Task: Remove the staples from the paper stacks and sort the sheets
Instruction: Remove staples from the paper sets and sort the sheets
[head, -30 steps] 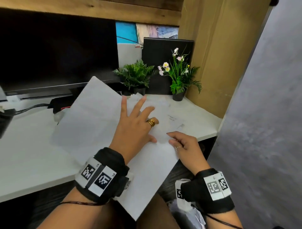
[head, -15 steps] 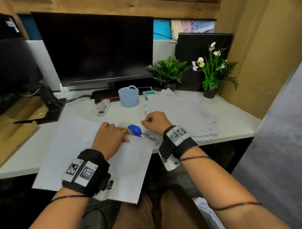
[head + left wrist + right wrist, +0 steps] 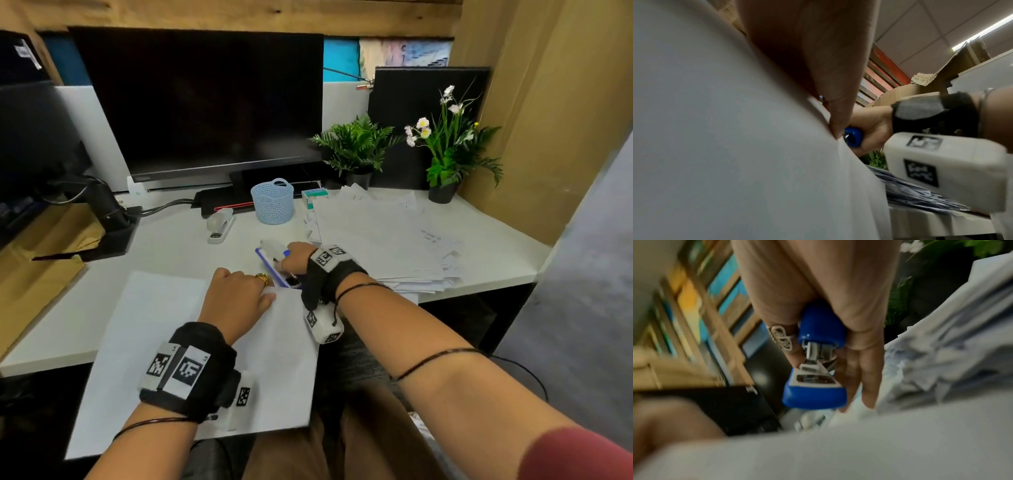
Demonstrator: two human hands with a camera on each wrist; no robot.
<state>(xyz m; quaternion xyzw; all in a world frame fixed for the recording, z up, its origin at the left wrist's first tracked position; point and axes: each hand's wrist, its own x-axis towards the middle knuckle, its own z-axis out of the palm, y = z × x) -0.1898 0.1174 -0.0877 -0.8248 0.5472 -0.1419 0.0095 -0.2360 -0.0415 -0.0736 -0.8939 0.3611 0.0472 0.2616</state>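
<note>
While the left hand (image 3: 236, 301) lies curled on the white paper stack (image 3: 144, 342) at lower centre of the head view, its thumb pressing down the stack's upper right corner, the right hand (image 3: 296, 258) just to the right grips a blue staple remover (image 3: 274, 270). That corner sits immediately left of the tool, whose long axis runs diagonally from upper left to lower right, so the right hand is nearer the work. Further right lies a loose paper pile (image 3: 376, 236). No staple is visible; the thumb covers the corner, and the right wrist view is blurred.
</note>
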